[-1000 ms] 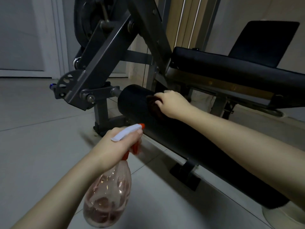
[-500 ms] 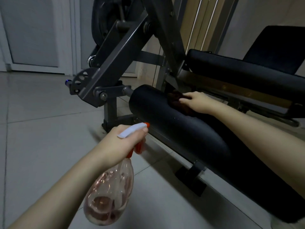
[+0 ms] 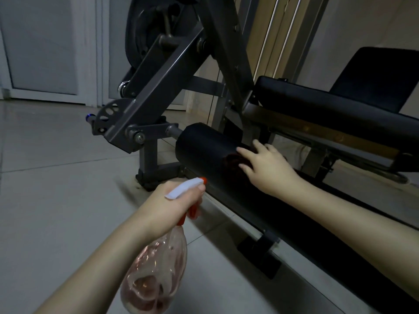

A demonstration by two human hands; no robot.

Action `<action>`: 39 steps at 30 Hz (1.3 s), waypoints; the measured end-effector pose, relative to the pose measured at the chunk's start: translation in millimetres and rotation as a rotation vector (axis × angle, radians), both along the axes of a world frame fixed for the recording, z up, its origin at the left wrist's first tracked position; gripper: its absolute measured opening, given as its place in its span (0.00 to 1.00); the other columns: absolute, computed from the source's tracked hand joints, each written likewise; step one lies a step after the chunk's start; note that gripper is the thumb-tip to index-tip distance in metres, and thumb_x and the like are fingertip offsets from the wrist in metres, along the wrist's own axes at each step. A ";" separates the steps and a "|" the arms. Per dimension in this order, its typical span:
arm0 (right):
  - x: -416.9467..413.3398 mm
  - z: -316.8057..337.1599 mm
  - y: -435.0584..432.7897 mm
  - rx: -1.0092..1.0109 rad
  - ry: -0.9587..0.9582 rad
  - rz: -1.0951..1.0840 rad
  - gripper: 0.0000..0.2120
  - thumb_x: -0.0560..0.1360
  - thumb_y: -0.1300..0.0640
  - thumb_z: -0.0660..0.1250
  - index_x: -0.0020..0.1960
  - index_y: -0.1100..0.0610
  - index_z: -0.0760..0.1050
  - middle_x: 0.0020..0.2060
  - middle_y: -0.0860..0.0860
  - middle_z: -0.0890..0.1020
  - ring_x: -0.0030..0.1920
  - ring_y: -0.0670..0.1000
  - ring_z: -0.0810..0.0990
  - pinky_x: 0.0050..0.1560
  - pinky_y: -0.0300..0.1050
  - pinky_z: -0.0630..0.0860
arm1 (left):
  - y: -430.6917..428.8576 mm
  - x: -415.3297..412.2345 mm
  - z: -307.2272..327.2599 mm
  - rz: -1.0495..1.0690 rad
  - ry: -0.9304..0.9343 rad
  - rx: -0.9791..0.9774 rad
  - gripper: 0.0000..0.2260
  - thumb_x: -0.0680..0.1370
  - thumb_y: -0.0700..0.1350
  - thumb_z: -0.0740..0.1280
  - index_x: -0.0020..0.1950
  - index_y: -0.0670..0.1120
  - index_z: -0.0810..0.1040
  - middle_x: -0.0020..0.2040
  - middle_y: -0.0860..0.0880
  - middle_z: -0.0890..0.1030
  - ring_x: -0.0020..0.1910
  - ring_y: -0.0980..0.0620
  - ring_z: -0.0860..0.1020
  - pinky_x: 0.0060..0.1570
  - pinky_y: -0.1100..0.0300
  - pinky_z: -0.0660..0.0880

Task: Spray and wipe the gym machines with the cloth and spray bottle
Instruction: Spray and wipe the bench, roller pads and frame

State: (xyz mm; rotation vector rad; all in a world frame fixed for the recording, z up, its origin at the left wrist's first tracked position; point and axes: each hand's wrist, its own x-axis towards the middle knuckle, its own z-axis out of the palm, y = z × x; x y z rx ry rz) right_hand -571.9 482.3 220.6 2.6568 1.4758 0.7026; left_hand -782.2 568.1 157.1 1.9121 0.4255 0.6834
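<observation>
Flatly, right hand (image 3: 269, 168) presses cloth (image 3: 233, 163) onto roller (image 3: 199, 148).

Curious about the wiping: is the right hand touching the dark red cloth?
Touching. Head view: right hand presses dark red cloth onto black foam roller.

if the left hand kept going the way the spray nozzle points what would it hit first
Probably the black roller pad: the left hand aims the spray bottle up and right at its lower side, near the cloth. Depth is unclear.
</observation>
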 end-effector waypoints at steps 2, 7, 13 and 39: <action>0.3 1.1 35.0 -0.007 -0.027 0.019 0.24 0.80 0.45 0.54 0.76 0.45 0.55 0.73 0.58 0.61 0.70 0.63 0.62 0.69 0.57 0.62 | 0.9 3.9 -0.5 0.008 -0.008 -0.008 0.23 0.73 0.63 0.58 0.40 0.45 0.79 0.38 0.45 0.84 0.43 0.42 0.81 0.44 0.53 0.75; -2.1 3.5 74.2 -0.033 0.009 -0.047 0.31 0.78 0.37 0.52 0.77 0.45 0.49 0.75 0.59 0.54 0.74 0.66 0.52 0.70 0.69 0.48 | 1.5 11.3 -2.8 0.005 -0.003 -0.014 0.21 0.72 0.64 0.59 0.38 0.48 0.79 0.37 0.46 0.84 0.42 0.46 0.82 0.52 0.44 0.78; -9.3 -8.6 31.1 -0.014 -0.058 -0.078 0.30 0.79 0.40 0.55 0.76 0.46 0.50 0.75 0.64 0.46 0.72 0.70 0.54 0.71 0.63 0.56 | -0.2 10.5 -7.0 0.000 -0.005 -0.009 0.21 0.72 0.64 0.59 0.38 0.49 0.79 0.38 0.46 0.84 0.41 0.50 0.82 0.47 0.51 0.78; -10.6 -14.2 118.6 -0.094 -0.167 0.115 0.24 0.81 0.51 0.56 0.75 0.53 0.58 0.74 0.66 0.51 0.72 0.70 0.53 0.71 0.62 0.54 | 12.8 1.5 -13.5 0.039 -0.003 -0.086 0.23 0.72 0.62 0.59 0.41 0.42 0.79 0.38 0.44 0.84 0.44 0.38 0.80 0.38 0.56 0.75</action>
